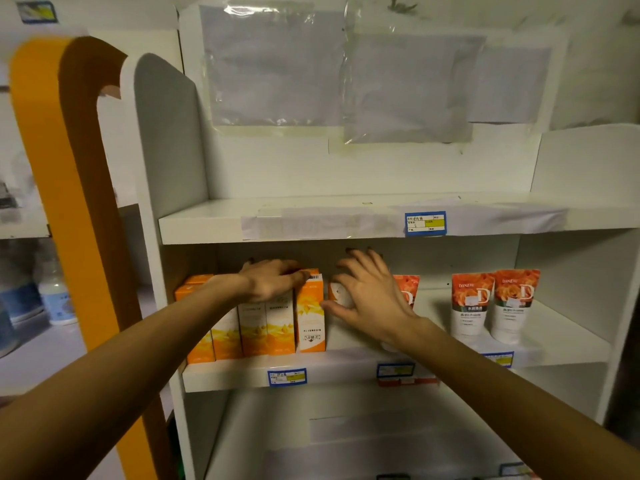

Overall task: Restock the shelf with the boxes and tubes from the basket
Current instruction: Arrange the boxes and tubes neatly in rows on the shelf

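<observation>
Several orange boxes (277,323) stand in a row at the left of the middle shelf (346,370). My left hand (273,280) rests flat on top of them, fingers reaching the rightmost box (310,317). My right hand (370,299) is just right of that box, with its thumb and forefinger curled round a small white and orange tube (341,295) while the other fingers spread out. Another orange and white tube (407,289) stands mostly hidden behind this hand. Two more tubes (493,306) stand upright further right.
The upper shelf board (311,221) is close above both hands. A bare stretch of shelf lies between the hidden tube and the two standing tubes. An orange upright panel (69,202) stands at the left. Price labels (286,376) line the shelf edge.
</observation>
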